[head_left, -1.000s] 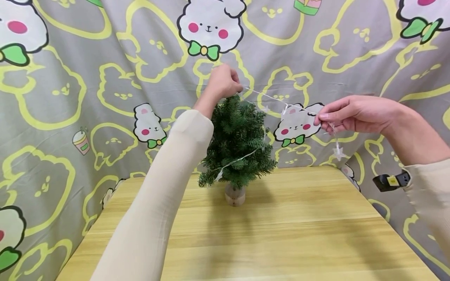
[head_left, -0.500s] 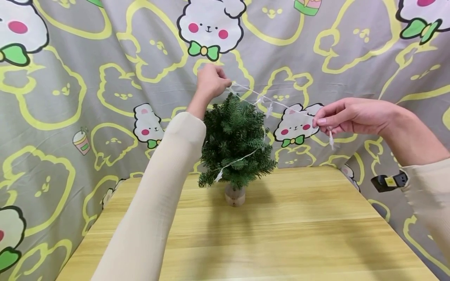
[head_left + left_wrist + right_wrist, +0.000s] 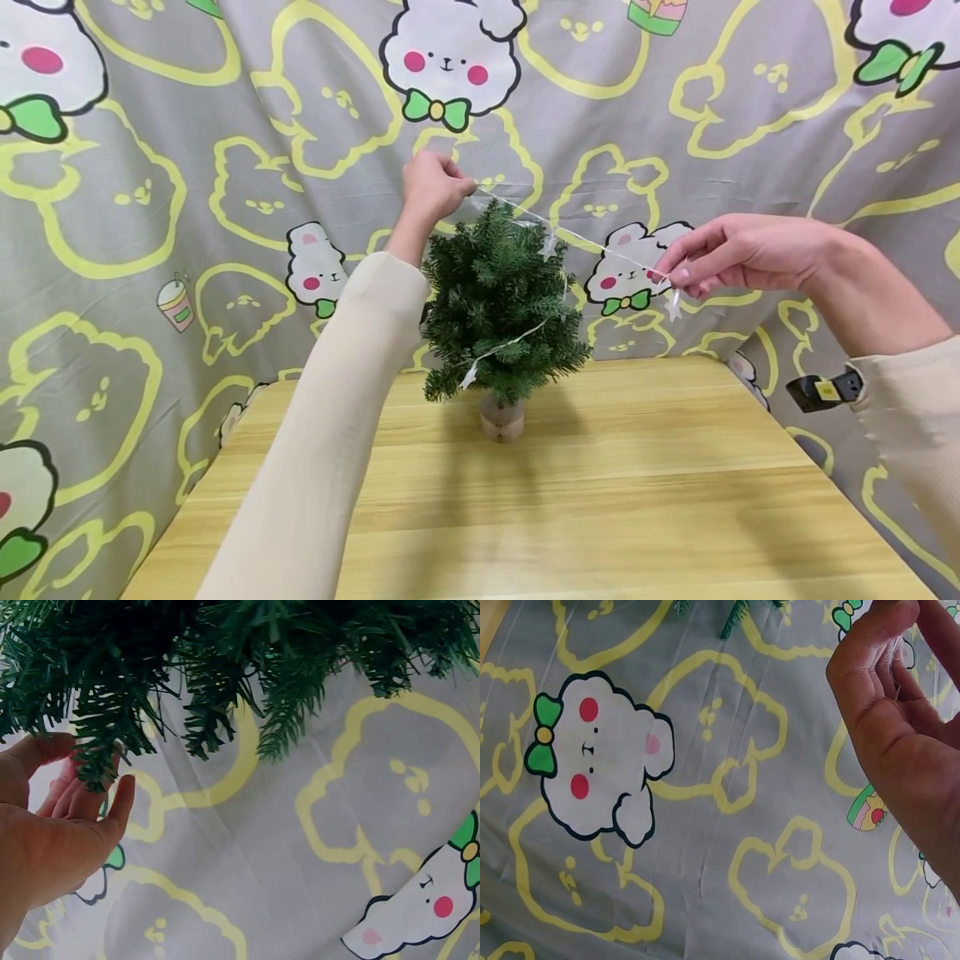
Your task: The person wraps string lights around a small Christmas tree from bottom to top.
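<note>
A small green artificial Christmas tree [image 3: 502, 300] stands upright on a pale round base [image 3: 501, 418]. A thin white string of star lights [image 3: 592, 242] stretches over the tree's top between both hands, and part of it crosses the lower branches, where a star [image 3: 469, 375] hangs. My left hand [image 3: 437, 185] pinches the string just left of the treetop; in the left wrist view, branches cover its fingertips. Out to the right, my right hand [image 3: 738, 254] pinches the string between thumb and fingers, with a star [image 3: 672, 305] dangling below them.
The tree stands toward the back of a wood-grain table [image 3: 637, 500]. Behind and beside it hangs a grey curtain [image 3: 225, 200] with yellow outlines and white cartoon animals. A black strap with a yellow label [image 3: 825, 390] sticks out at the right sleeve.
My left hand has moved left and slightly down from above the treetop, drawing the string along. My right hand has shifted a little left and down, still holding the string.
</note>
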